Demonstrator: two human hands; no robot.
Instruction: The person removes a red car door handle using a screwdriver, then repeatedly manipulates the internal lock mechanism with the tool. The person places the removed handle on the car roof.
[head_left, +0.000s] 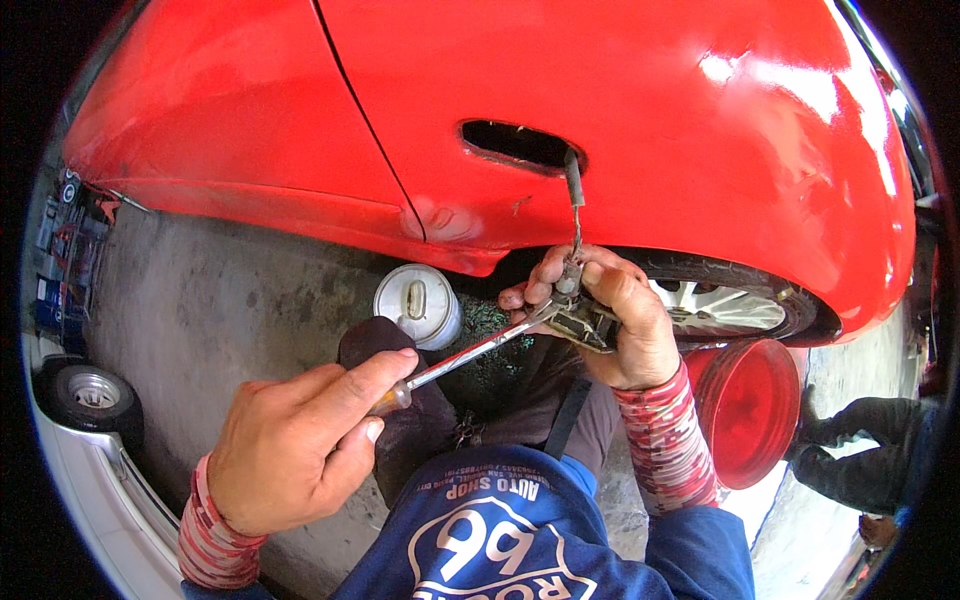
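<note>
My left hand (300, 435) is closed around the amber handle of a screwdriver (470, 353); its long metal shaft slants up to the right. The tip meets a small dark lamp unit (582, 325), which looks like a side marker light. Gripping that lamp unit is my right hand (630, 315), thumb on top and fingers curled behind. A wire in a grey sleeve (574, 180) runs from the lamp unit up into an oval slot (515, 146) in the red car fender (640, 130). My fingers hide part of the lamp unit.
Under the fender is a wheel (725, 306). A white can with a lid (417, 305) stands on the concrete floor (250, 290). To the right lies a red bucket (750, 415), with a person's dark-clothed legs (865, 450) beyond. Far left are a white vehicle (85, 480) and a tire (95, 400).
</note>
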